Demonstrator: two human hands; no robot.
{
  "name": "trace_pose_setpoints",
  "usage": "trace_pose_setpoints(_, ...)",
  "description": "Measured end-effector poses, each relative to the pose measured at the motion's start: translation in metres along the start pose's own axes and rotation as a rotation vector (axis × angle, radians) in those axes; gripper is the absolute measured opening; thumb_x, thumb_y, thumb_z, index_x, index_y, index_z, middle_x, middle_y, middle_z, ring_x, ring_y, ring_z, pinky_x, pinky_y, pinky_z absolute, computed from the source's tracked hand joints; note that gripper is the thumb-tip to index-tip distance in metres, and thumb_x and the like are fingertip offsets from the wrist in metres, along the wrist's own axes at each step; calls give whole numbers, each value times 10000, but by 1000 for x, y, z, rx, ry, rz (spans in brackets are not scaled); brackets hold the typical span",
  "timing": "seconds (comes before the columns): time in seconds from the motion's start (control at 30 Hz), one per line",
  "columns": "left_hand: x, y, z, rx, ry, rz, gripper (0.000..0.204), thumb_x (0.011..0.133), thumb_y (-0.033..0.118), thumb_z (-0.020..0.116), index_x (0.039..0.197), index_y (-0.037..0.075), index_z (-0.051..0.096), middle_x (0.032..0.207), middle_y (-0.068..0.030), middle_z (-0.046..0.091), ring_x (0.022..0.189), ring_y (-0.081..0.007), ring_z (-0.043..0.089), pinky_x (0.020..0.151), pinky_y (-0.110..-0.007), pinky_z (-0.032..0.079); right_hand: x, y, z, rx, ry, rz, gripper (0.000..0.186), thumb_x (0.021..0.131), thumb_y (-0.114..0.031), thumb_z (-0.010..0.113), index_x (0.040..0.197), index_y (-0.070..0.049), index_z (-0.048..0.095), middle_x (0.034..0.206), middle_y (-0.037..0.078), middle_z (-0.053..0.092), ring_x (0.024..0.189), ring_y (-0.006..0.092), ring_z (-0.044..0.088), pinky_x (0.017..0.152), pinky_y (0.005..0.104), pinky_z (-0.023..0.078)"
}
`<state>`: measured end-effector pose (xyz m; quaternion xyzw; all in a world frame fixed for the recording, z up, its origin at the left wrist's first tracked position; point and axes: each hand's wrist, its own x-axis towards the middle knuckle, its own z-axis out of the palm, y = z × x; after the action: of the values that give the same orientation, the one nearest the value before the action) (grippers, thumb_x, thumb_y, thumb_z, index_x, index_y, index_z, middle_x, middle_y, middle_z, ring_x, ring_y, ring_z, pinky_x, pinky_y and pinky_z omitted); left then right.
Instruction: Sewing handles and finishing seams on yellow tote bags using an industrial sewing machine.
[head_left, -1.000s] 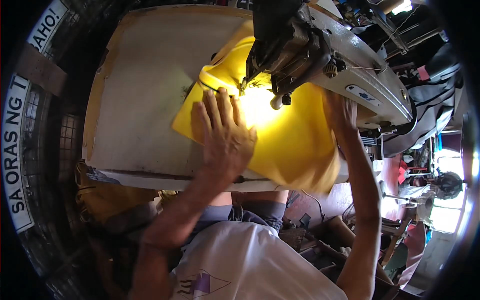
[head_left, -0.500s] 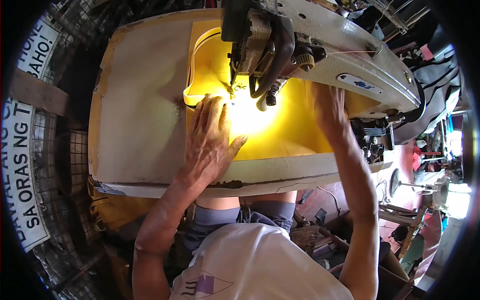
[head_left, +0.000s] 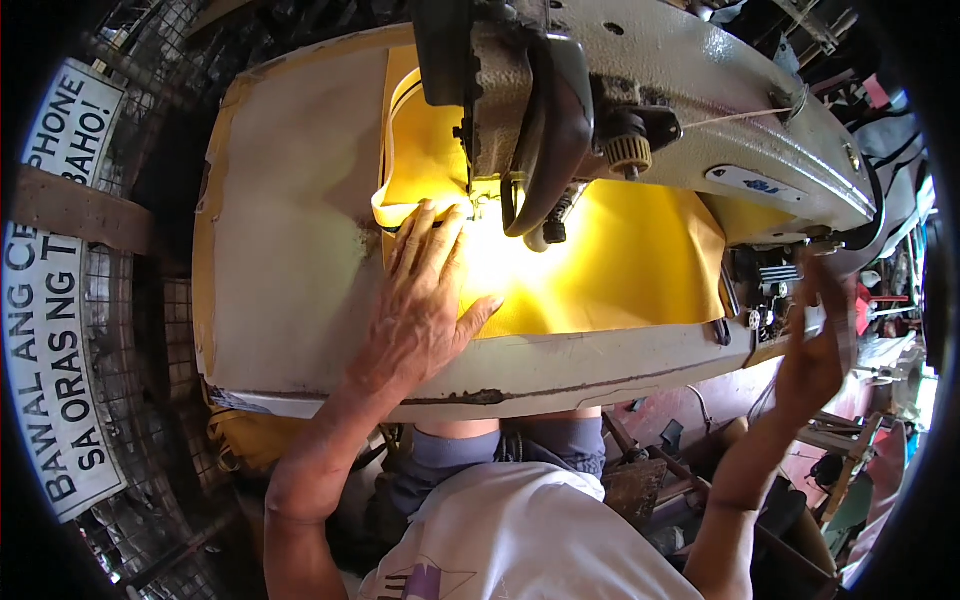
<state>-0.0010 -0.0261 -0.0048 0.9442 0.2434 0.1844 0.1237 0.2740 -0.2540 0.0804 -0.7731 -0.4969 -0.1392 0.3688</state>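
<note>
A yellow sheet of material (head_left: 640, 265) lies under the head of a sewing machine (head_left: 690, 70), brightly lit around the needle. My left hand (head_left: 415, 310) rests flat on the sheet's left part, fingers stretched out just left of the needle area and thumb apart. Its fingertips touch a narrow yellow band with a dark edge (head_left: 381, 195), which curves up and away in a loop. Off the sheet, to the right, my right hand (head_left: 815, 345) is raised by the machine's right end, near its handwheel (head_left: 865, 235). Motion smears its fingers, and the stitching point is washed out by glare.
A worn pale table (head_left: 290, 200) carries the machine. A thread (head_left: 740, 118) runs along the machine arm. Yellow material (head_left: 255, 438) hangs below the table at left, beside a wire grille with signs (head_left: 60, 380). Wooden pieces (head_left: 635, 490) and clutter lie at lower right.
My right hand has left the sheet under the machine arm and swung right and nearer to me, uncovering the sheet's right edge. My left hand stays on the sheet.
</note>
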Motion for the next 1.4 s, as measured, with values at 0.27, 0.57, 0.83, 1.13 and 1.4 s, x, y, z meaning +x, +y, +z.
trace_pose_setpoints(0.27, 10, -8, -1, -28, -13, -31, 699, 745, 250, 749, 1301, -63, 464, 1340, -194, 439, 1312, -392, 361, 1134, -465, 273, 198, 154, -75, -489, 21, -57, 352, 964, -247, 554, 1258, -61, 609, 1229, 103, 636, 1149, 215, 593, 980, 332, 445)
trace_pose_setpoints(0.57, 25, -27, -6, 5, -103, 14, 639, 787, 300, 710, 1290, -28, 490, 1302, -165, 483, 1285, -339, 404, 1120, -437, 295, 232, 197, -53, -607, -276, 64, 358, 982, -319, 457, 1057, -38, 666, 1015, 155, 679, 949, 301, 647, 878, 350, 455)
trace_pose_setpoints(0.83, 26, -45, 2, 71, -63, 125, 681, 817, 344, 682, 1343, -27, 462, 1433, -157, 423, 1406, -333, 289, 1173, -470, 189, 231, 193, -60, -910, -464, -432, 317, 951, -157, 460, 1226, -57, 584, 1114, 176, 628, 976, 332, 626, 819, 374, 485)
trace_pose_setpoints(1.13, 27, -48, 2, 53, -136, 74, 678, 830, 357, 658, 1364, -7, 455, 1470, -125, 397, 1415, -313, 273, 1183, -464, 177, 114, 255, -74, -635, 58, -51, 287, 985, -117, 438, 1201, -25, 603, 1072, 164, 635, 962, 275, 627, 865, 348, 487)
trace_pose_setpoints(1.4, 31, -46, 0, -45, -179, 38, 662, 824, 339, 678, 1346, -14, 476, 1447, -132, 424, 1413, -311, 281, 1178, -461, 194, 115, 262, -113, -525, 199, -151, 372, 1003, -118, 353, 1320, -10, 516, 1225, 165, 577, 1154, 279, 570, 993, 363, 453)
